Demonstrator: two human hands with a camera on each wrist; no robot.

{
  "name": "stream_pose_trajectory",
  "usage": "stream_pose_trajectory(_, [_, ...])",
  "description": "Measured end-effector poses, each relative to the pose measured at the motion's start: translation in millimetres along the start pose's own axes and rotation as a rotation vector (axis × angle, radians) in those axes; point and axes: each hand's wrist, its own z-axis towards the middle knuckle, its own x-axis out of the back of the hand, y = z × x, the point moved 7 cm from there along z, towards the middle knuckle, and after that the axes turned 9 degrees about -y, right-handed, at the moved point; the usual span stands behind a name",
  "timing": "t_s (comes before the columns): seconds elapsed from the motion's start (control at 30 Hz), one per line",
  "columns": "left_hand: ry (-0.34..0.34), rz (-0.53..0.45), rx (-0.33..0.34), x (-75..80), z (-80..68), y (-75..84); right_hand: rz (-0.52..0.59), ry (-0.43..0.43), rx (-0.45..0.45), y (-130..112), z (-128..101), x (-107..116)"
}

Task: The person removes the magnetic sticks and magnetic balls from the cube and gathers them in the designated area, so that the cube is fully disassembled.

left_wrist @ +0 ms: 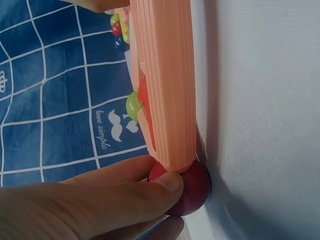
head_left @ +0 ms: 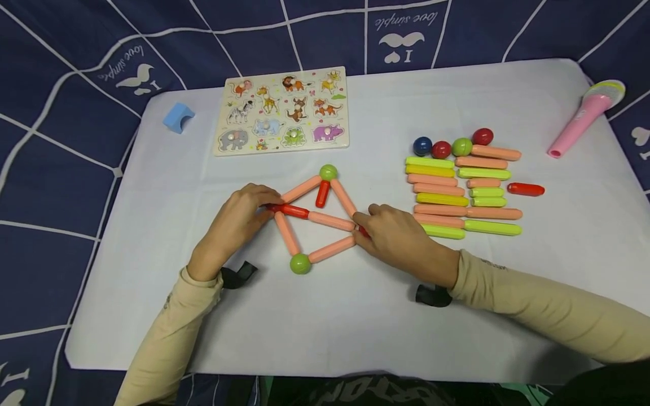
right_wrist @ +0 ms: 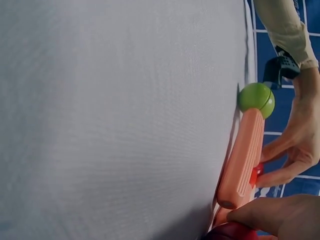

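A diamond of orange rods (head_left: 288, 234) lies on the white table, with a green ball (head_left: 328, 172) at its far corner and another green ball (head_left: 300, 264) at its near corner. My left hand (head_left: 236, 225) pinches the red ball (left_wrist: 198, 192) at the left corner. At the right corner, my right hand (head_left: 398, 242) grips a second red ball (right_wrist: 231, 232), mostly covered by the fingers in the head view. A red rod (head_left: 294, 211) and an orange rod (head_left: 331, 220) run across the middle. Another red rod (head_left: 322, 194) points inward from the far green ball.
Rows of coloured rods (head_left: 440, 198) and several balls (head_left: 422, 146) lie to the right, with a red rod (head_left: 525, 189) beside them. A pink toy microphone (head_left: 579, 124) lies at far right. An animal puzzle board (head_left: 281, 113) and blue block (head_left: 178, 117) lie at the back.
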Motion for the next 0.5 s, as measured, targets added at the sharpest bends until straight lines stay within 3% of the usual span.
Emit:
stream_pose_trajectory(0.27, [-0.009,-0.028,-0.021,-1.6,5.2,-0.1,0.071,-0.057,-0.125,22.9,-21.6,19.0])
stream_pose_trajectory(0.37, [-0.006,-0.05,-0.018,0.0,2.7,-3.2,0.116,-0.008,-0.174,48.3,-36.4,38.4])
stream_pose_trajectory(0.5, [-0.003,-0.058,-0.02,2.3,0.4,-6.1,0.176,0.098,-0.242,100.3,-63.6,68.8])
